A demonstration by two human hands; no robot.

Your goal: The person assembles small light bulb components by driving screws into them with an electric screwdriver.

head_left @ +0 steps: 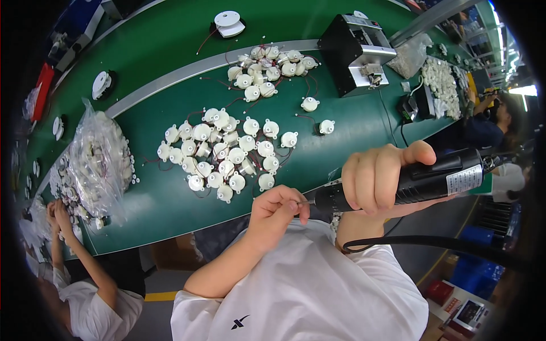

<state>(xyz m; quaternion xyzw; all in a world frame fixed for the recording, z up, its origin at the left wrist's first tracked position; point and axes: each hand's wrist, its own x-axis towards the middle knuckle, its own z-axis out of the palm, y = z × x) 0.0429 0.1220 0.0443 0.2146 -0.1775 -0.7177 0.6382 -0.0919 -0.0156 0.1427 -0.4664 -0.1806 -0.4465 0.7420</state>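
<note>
A black electric screwdriver point(432, 181) lies nearly level in front of my chest, its tip pointing left. My right hand point(372, 177) is closed around its body, with the thumb along the top. At its tip my left hand point(274, 213) pinches the thin metal bit point(307, 202) between thumb and fingers; whether a small screw is also there is hidden. Just beyond my left hand, small white round motors point(220, 151) with red and dark wires lie bunched on the green bench point(153, 199). The screwdriver's black cord point(421, 238) loops below my right wrist.
A second motor cluster point(256, 74) lies farther back, near a black and silver machine point(358, 57). Behind a metal rail point(170, 71), white round units point(228, 24) sit on a green surface. At left, a co-worker's hands point(58, 216) work beside a plastic bag of parts point(99, 162).
</note>
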